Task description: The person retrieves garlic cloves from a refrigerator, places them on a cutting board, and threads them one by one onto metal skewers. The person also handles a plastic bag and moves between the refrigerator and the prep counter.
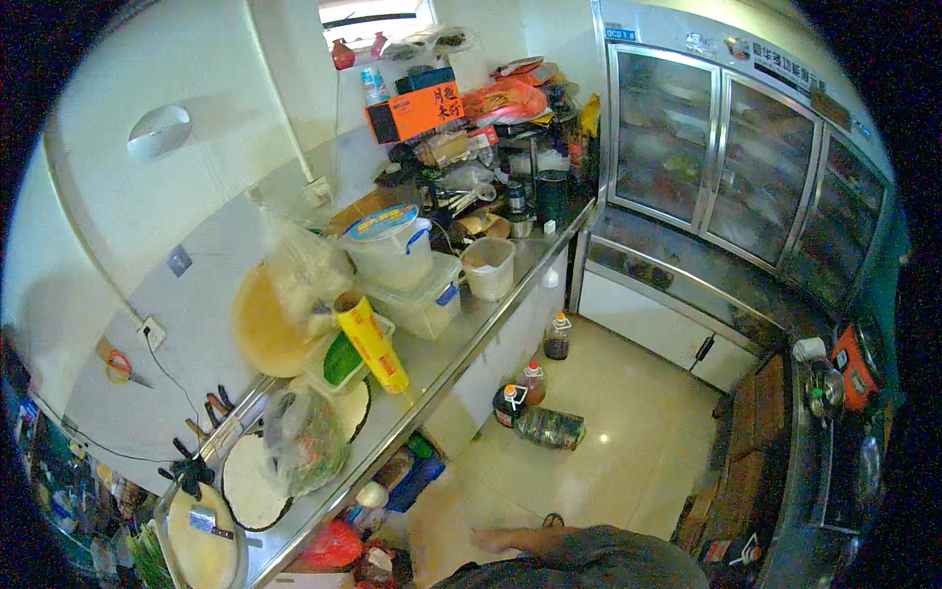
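Observation:
My right hand (491,541), blurred, reaches left from a dark sleeve (618,556) at the bottom, over the tiled floor (618,486). Nothing shows in it, and its fingers look extended. My left hand is out of view. Near my body, under the counter, are a red plastic bag (333,545) and a blue crate (416,482). On the steel counter (441,361) lie a clear bag of vegetables (309,445), a yellow roll of cling film (372,344) and a tub of green food (342,358). A cleaver (210,521) rests on a round chopping board (199,556).
A large plastic bottle (552,428) lies on the floor beside several upright ones, including a dark bottle (510,405). Glass-door fridges (662,140) stand at the back right. Brown wooden furniture (751,449) lines the right. Plastic bins (386,247) crowd the counter; knives hang by the wall.

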{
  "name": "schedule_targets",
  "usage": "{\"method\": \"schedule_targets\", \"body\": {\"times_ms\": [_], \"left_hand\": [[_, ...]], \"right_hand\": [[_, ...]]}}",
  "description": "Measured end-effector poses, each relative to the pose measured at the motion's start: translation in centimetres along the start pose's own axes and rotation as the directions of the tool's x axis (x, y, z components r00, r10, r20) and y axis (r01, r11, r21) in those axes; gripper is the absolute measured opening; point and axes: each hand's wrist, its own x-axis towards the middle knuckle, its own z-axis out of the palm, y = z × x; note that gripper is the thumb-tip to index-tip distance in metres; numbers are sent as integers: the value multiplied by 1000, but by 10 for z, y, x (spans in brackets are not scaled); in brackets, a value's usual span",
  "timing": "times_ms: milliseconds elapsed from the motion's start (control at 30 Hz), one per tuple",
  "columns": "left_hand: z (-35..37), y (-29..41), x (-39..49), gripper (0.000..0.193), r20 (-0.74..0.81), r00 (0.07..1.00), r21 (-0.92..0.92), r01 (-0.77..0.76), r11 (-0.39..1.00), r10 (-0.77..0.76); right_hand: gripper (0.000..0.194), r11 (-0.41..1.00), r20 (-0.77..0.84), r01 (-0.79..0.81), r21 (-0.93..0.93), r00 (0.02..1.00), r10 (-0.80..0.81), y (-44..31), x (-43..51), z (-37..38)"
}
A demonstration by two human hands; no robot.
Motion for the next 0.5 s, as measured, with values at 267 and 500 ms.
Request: {"method": "schedule_targets", "body": {"times_ms": [267, 500], "left_hand": [[93, 163, 45, 36, 290, 944, 243, -228, 943, 154], [87, 377, 123, 37, 121, 911, -15, -396, 918, 395]], "right_hand": [[27, 555, -96, -601, -576, 723, 684, 198, -384, -161], [32, 429, -125, -851, -303, 482, 867, 243, -381, -261]]}}
